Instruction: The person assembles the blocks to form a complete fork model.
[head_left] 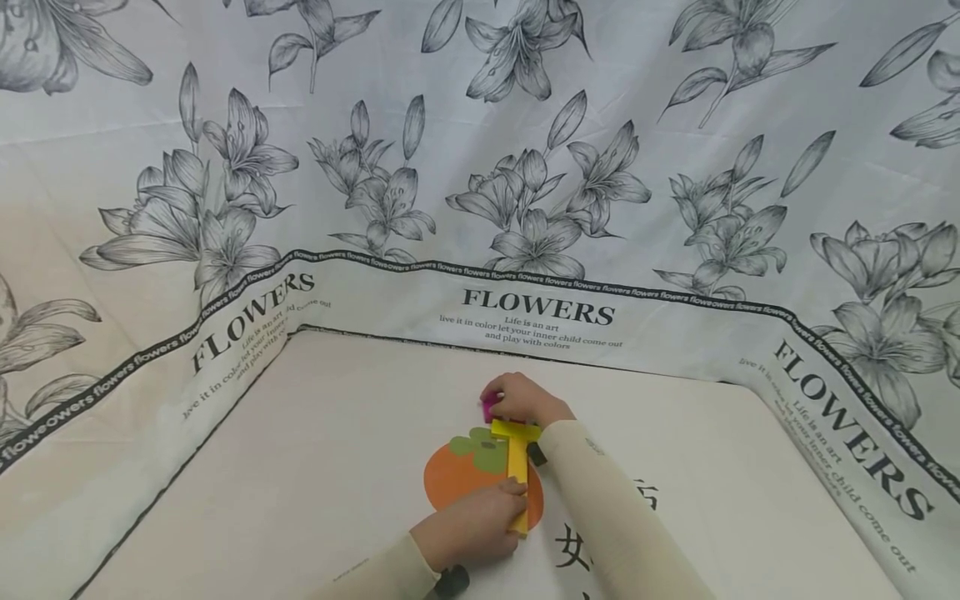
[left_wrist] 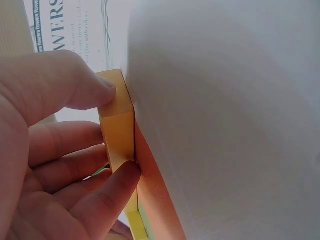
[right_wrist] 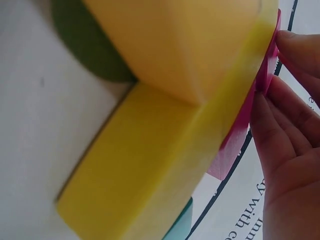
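Observation:
Yellow blocks form a T on the cloth, the long golden-yellow block (head_left: 517, 467) as stem and a shorter yellow block (right_wrist: 125, 155) across its far end. My left hand (head_left: 480, 518) grips the stem's near end, thumb (left_wrist: 102, 89) on the end face and a finger against its side. Beyond the crossbar, my right hand (head_left: 528, 400) pinches a magenta block (head_left: 490, 408) between thumb and fingers. In the right wrist view, that magenta piece (right_wrist: 242, 120) shows behind the crossbar; whether they touch I cannot tell.
An orange persimmon print (head_left: 465, 471) with green leaves lies under the blocks on the white cloth (head_left: 337, 442). Part of a teal piece (right_wrist: 181, 222) shows beside the crossbar. Black characters (head_left: 572, 546) are printed nearer the right sleeve. Flower-patterned fabric (head_left: 525, 183) surrounds the surface.

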